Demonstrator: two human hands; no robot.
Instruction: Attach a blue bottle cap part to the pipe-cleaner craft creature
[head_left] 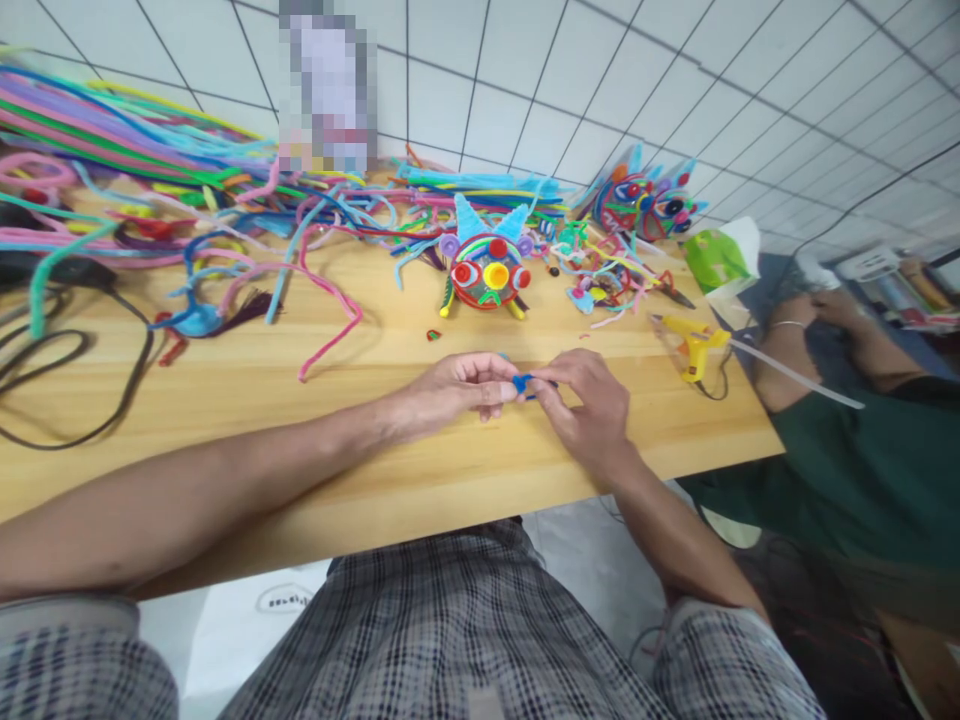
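- Blue piece [523, 384]: pinched between both hands, just above or on the near part of the desk [435, 480]; can't tell if touching the wood.
- Left hand [461, 388]: closed in a pinch on blue piece, thumb and fingers together at its left side.
- Right hand [596, 410]: closed in a pinch at its right side, thumb and index fingertips close to left hand's.
- Exact shape of blue piece: too small to tell, partly covered by fingers.
- Straight beyond the hands: round face [495, 275], upright on desk, light blue horns, red and yellow caps.
- Left of round face and nearer: small red-green bit [433, 335], flat on desk.
- Right side of desk: yellow glue gun [701, 352], clear stick [799, 375] poking out past the edge; pliers [677, 291] and green packet [712, 262] behind.
- Left side: pink strip [330, 288], bent, and looped black cable [124, 400].
- Along the wall [480, 90]: heaps of coloured strips [135, 140].
- Far right: another person, green clothing [810, 470], beside desk.
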